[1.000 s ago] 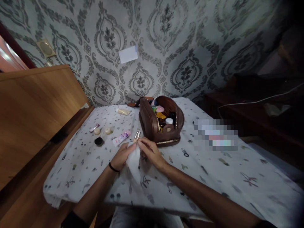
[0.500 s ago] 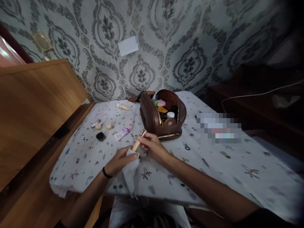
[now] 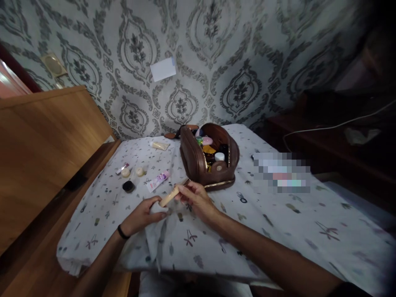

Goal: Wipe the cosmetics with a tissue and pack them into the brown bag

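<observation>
My right hand is closed on the shiny cap end of a slim beige cosmetic tube, which looks like concealer or foundation. The tube tilts down to the left, and its lower end meets a white cloth. Pinched between thumb and fingers, that cloth hangs from my left hand over the table's front edge. Just beyond my right hand stands an open brown toiletry bag with cosmetics inside. A pink and white tube lies beyond my left hand.
Several small items lie at the left, among them a black jar and a cream-coloured jar. A beige tube lies near the wall. Something blurred out is at the right. A wooden panel borders the left side.
Both hands have moved a little lower in view, the left also leftward. The beige tube now lies at a flatter slant. The view has tilted slightly upward.
</observation>
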Tool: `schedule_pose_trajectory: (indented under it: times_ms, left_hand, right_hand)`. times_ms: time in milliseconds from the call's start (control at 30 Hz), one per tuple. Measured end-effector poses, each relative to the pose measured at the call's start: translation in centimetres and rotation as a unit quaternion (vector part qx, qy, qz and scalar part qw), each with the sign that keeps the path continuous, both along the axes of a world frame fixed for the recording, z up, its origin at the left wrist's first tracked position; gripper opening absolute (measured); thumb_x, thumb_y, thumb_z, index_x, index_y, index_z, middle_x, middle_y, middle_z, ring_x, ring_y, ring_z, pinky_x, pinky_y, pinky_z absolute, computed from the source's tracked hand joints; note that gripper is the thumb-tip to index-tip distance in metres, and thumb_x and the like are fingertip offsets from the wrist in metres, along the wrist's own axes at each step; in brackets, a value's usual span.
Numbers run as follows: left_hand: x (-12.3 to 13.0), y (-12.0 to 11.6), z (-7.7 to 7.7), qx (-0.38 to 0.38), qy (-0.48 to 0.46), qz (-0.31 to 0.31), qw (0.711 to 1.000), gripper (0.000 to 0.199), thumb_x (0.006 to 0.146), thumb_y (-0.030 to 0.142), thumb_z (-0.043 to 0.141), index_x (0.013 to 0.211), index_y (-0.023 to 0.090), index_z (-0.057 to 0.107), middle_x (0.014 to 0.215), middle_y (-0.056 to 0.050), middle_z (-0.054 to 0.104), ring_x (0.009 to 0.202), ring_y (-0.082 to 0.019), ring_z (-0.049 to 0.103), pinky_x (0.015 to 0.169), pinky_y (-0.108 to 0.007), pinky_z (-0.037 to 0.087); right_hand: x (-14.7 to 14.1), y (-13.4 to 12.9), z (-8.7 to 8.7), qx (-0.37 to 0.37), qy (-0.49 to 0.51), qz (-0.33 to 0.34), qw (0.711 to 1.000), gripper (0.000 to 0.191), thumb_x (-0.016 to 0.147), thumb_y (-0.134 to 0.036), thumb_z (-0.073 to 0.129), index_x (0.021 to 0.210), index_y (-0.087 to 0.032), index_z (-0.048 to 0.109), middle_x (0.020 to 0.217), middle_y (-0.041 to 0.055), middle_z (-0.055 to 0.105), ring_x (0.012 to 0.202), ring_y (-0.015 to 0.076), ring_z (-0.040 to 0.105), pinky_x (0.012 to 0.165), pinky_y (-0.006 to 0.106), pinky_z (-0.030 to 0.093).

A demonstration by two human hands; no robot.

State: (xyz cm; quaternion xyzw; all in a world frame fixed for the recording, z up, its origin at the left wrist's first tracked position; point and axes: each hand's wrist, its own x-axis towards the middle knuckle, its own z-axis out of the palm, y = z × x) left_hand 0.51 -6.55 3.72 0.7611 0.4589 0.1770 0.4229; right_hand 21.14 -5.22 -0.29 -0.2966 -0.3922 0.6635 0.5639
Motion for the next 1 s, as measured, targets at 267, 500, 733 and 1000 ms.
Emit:
schedule_pose_trajectory:
  times_ms: [267, 500, 733, 1000]
  left_hand:
    - [-1.4, 2.0, -2.8, 0.231, 0.198, 0.042, 0.952, 0.028, 0.085, 0.036, 0.059, 0.109, 0.022, 0.062, 0.108, -0.007, 0.068, 0.102, -0.026, 0.062, 0.091, -0.040, 0.049]
    - [-0.7, 2.2, 0.0, 0.280, 0.144, -0.001, 0.949, 0.054, 0.083, 0.040, 0.066, 0.133, 0.025, 0.053, 0.128, -0.010, 0.064, 0.117, -0.027, 0.061, 0.098, -0.040, 0.052]
    - [0.1, 0.9, 2.3, 0.287, 0.034, 0.044, 0.956, 0.025, 0.087, 0.040, 0.063, 0.103, 0.022, 0.071, 0.100, -0.005, 0.076, 0.086, -0.018, 0.073, 0.075, -0.021, 0.058]
    - [2.8, 0.6, 6.1, 0.346, -0.054, 0.153, 0.924, 0.023, 0.088, 0.040, 0.059, 0.088, 0.021, 0.072, 0.060, 0.001, 0.067, 0.052, -0.014, 0.062, 0.052, -0.021, 0.054]
  right_hand:
    - [0.3, 0.0, 0.6, 0.072, 0.000, -0.054, 0.996, 0.040, 0.071, -0.054, 0.078, 0.082, -0.016, 0.068, 0.067, -0.0001, 0.065, 0.060, 0.0121, 0.058, 0.051, 0.023, 0.041]
    - [0.4, 0.0, 1.0, 0.022, 0.084, -0.042, 0.995, 0.042, 0.067, -0.053, 0.082, 0.080, -0.015, 0.068, 0.067, -0.0004, 0.065, 0.058, 0.0109, 0.059, 0.052, 0.022, 0.041]
    - [0.0, 0.3, 1.3, -0.076, 0.207, 0.004, 0.975, 0.046, 0.057, -0.049, 0.090, 0.072, -0.014, 0.065, 0.063, -0.0008, 0.065, 0.054, 0.0092, 0.061, 0.046, 0.018, 0.036]
    - [-0.4, -0.7, 0.6, -0.108, 0.226, 0.144, 0.957, 0.052, 0.063, -0.056, 0.084, 0.081, -0.010, 0.069, 0.067, 0.0032, 0.070, 0.049, 0.0089, 0.061, 0.041, 0.018, 0.034]
